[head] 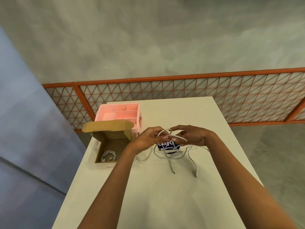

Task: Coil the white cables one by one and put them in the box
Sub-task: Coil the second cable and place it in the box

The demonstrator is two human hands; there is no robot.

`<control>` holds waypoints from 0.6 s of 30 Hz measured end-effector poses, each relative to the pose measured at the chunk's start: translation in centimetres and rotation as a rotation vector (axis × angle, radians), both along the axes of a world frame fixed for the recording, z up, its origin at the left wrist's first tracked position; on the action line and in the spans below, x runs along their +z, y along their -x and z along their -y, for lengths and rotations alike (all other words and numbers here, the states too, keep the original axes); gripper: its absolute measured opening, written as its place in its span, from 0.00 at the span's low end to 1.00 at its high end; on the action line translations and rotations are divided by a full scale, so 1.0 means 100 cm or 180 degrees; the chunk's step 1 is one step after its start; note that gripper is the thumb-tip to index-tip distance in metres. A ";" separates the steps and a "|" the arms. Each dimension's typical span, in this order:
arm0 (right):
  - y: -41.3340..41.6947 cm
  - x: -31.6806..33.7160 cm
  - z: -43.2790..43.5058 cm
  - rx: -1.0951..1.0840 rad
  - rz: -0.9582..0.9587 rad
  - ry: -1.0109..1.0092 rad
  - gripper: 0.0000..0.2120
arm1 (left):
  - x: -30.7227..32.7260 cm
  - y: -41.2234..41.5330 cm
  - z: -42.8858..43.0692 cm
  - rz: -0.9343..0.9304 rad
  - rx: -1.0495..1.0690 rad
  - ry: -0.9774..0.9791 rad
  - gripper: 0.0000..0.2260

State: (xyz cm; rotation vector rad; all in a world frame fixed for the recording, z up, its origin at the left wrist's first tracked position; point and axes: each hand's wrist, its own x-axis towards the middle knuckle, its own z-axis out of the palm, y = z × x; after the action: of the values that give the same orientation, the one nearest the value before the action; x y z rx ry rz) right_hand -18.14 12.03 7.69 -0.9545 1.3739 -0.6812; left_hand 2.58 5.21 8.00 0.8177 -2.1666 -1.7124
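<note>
Both hands are raised over the middle of the white table. My left hand and my right hand each pinch the same white cable, which forms a loop between the fingers. Its loose lengths hang down and trail on the table, with two plug ends lying toward me. An open cardboard box sits at the table's left edge, its lid folded back. A coiled white cable lies inside it.
A pink plastic organiser with several compartments stands behind the box. A dark blue packet lies under the hanging cable. An orange metal grid fence runs beyond the table's far edge. The floor is grey concrete.
</note>
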 end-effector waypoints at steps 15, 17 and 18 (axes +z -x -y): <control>-0.009 0.000 0.010 -0.0407 -0.1068 0.1135 0.26 | 0.022 -0.010 -0.001 -0.0154 0.0302 -0.0408 0.15; -0.018 0.003 0.015 -0.0504 -0.0901 0.1601 0.18 | 0.023 -0.008 0.000 -0.0127 0.0148 -0.0410 0.15; -0.020 0.004 0.016 -0.0516 -0.0848 0.1694 0.14 | 0.023 -0.009 0.000 -0.0184 0.0112 -0.0434 0.15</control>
State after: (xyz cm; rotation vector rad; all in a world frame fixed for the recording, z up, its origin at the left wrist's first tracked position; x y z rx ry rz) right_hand -16.16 10.39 8.10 -1.4017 1.5473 -1.1076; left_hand 3.43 5.16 10.29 0.8240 -2.0042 -1.8591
